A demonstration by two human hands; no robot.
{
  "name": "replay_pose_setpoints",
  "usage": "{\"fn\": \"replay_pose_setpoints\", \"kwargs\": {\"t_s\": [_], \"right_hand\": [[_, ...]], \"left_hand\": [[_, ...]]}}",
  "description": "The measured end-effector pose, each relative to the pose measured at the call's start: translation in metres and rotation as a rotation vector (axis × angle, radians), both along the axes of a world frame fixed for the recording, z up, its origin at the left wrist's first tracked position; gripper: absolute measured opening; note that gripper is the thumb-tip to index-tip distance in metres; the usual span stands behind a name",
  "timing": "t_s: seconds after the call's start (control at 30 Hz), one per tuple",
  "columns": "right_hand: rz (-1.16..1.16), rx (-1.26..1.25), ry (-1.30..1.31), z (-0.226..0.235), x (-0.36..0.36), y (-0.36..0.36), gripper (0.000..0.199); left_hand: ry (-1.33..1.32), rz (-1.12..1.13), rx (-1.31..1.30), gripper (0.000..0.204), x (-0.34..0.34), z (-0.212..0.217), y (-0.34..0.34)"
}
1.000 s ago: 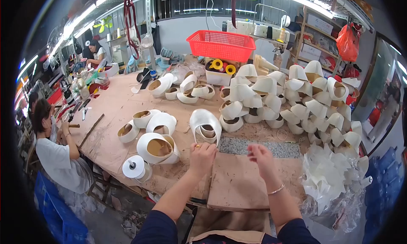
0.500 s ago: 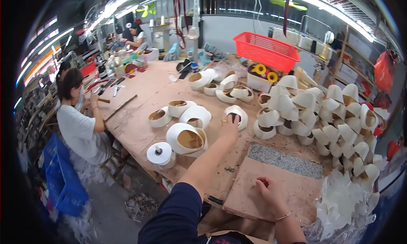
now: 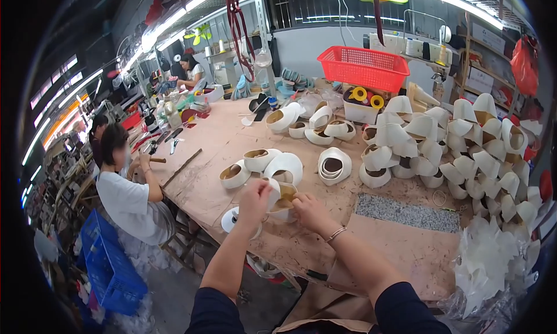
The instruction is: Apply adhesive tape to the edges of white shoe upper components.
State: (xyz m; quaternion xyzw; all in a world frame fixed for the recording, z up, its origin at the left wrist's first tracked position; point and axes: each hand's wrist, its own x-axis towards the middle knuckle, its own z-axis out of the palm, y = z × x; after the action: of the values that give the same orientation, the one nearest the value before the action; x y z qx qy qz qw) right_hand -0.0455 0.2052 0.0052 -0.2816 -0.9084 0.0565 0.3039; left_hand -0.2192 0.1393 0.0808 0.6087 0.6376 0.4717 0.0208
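While the right hand is pinching the edge of a white cup, the left hand is curling half-closed at its opposite side, grip unclear. The cup is lying between them near the front of the counter, neither hand nearer, long axis hidden. Unlike half a second earlier, the left is no longer touching the nested cups.

Both sleeves are dark navy, and a thin, shiny bracelet circles the right wrist.
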Motion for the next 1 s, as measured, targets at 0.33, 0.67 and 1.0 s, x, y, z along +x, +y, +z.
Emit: {"fn": "replay_pose_setpoints", "kwargs": {"t_s": [0.33, 0.67, 1.0], "right_hand": [[-0.035, -0.151, 0.255, 0.035, 0.036, -0.032, 0.05], [0.167, -1.336, 1.038, 0.03, 0.134, -0.135, 0.054], [-0.884, -0.314, 0.775, 0.025, 0.31, -0.285, 0.012]], "left_hand": [[-1.326, -0.406, 0.482, 0.031, -0.018, 0.06, -0.035], [-0.632, -1.01, -0.268, 0.075, 0.16, 0.02, -0.046], [0.168, -0.693, -0.031, 0.027, 0.27, -0.025, -0.051]]}}
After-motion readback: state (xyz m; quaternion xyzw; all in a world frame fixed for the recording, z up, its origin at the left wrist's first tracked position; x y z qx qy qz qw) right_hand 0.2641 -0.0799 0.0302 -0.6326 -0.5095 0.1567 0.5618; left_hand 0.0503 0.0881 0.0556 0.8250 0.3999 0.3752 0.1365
